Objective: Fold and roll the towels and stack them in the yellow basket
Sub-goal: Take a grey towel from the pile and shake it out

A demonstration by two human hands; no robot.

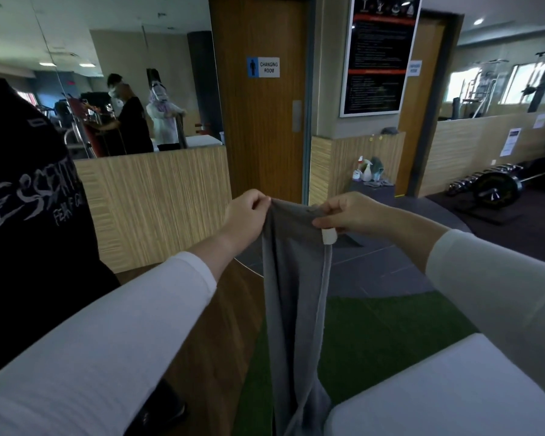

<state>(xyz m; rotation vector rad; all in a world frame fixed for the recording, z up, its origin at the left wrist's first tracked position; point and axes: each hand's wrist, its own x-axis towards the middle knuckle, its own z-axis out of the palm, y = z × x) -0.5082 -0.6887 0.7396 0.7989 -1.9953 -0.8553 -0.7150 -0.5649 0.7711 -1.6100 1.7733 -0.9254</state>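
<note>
Left hand [246,215], right hand [356,214] pinch grey towel [293,294]; sign [263,67] reads CHANGING ROOM

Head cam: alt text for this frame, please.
Both hands pinch the top edge of a grey towel, left hand and right hand close together, so it hangs straight down. Behind stand a wooden changing-room door and a barbell on the floor.

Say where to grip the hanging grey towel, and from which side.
Probably the top edge, one corner from each side: the grey towel hangs limp and narrow from there, pinched by the left hand and right hand. Its lower end is out of view.
</note>
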